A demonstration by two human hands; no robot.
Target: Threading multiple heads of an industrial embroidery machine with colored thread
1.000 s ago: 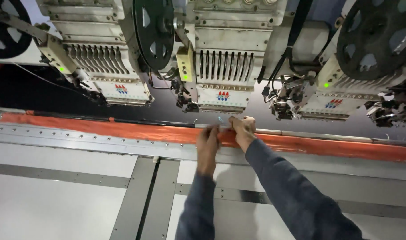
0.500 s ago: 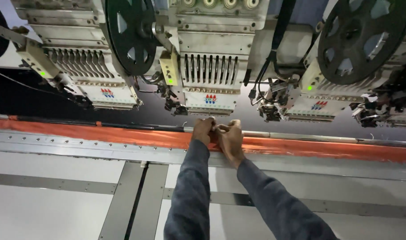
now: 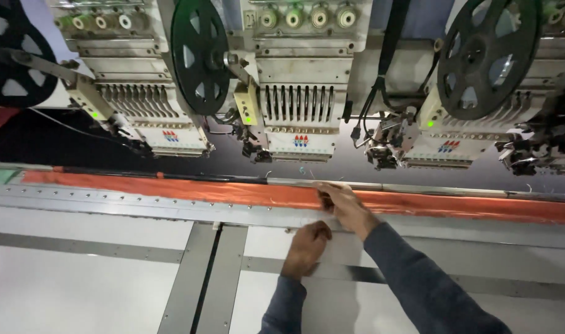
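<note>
Head view: right hand (image 3: 344, 207) at 12 o'clock of centre, fingers pressed flat on orange fabric strip (image 3: 233, 193) along the metal frame rail (image 3: 109, 201). Left hand (image 3: 307, 247) at 6 o'clock of it, curled loosely over the grey table (image 3: 78, 291), pinching nothing visible. Embroidery head (image 3: 298, 111) directly above.
</note>
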